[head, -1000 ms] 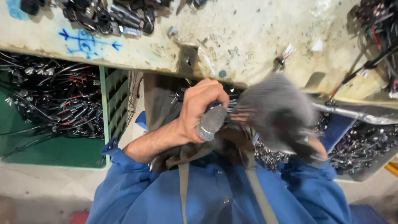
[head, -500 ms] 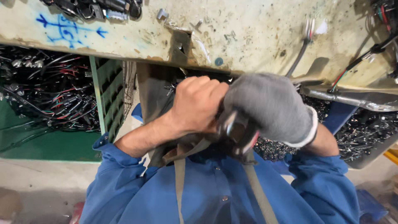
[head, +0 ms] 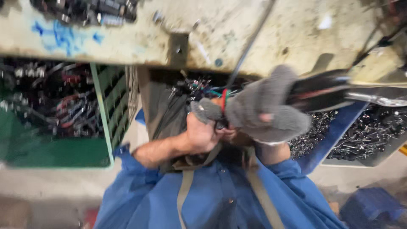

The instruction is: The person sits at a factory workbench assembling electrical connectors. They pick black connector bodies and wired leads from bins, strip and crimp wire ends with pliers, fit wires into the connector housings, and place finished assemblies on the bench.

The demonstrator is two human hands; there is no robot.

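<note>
My bare left hand [head: 202, 135] is closed around a short grey cylindrical piece [head: 205, 110], just below the edge of the workbench. My right hand [head: 266, 111], in a grey knit glove, grips a bundle of black cables [head: 323, 91] that runs off to the right. A red band [head: 223, 100] wraps the wires where the two hands meet, with coloured wire ends behind it. The hands touch each other. The picture is blurred, so I cannot make out exactly what the grey piece is. My blue sleeves and a tan apron strap [head: 185, 191] fill the foreground.
A worn, stained workbench top [head: 127, 40] with a blue paint mark spans the upper view, with dark parts at its far left. A green crate [head: 101, 110] of wired parts stands at the left. A blue bin [head: 339, 127] of small metal parts is at the right.
My gloved right hand has shifted right and opened away from the left hand, and the black cable bundle now stretches out to the right. My left hand has dropped slightly lower.
</note>
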